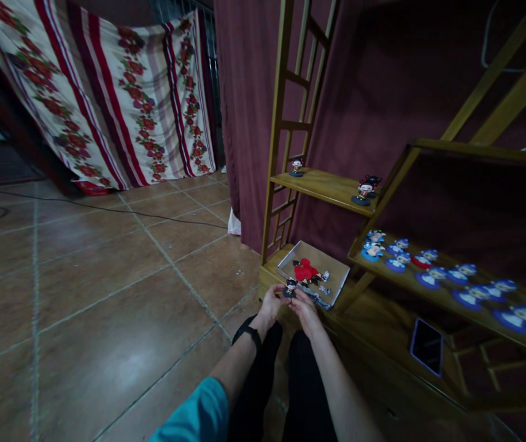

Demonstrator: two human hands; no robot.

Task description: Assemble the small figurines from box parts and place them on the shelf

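A small figurine (pixel 290 287) with dark hair, a pale face and a dark round base is held upright between my two hands, just over the near edge of a shallow box. My left hand (pixel 272 301) pinches it from the left, and my right hand (pixel 304 307) grips its base from the right. Inside the box (pixel 339 279) lie several red and black figurine parts (pixel 306 270) and small whitish pieces. On the wooden shelf above stand a similar figurine (pixel 296 167) at the left end and another (pixel 364 189) toward the right end.
Several blue-and-white figurines (pixel 398 262) line the right-hand shelf (pixel 437 301). A phone (pixel 427 345) lies on the lower board. A maroon curtain (pixel 253 123) hangs behind the rack. Leftward, a black cable (pixel 152 215) crosses the tiled floor (pixel 106 319) before a floral cloth (pixel 119 104).
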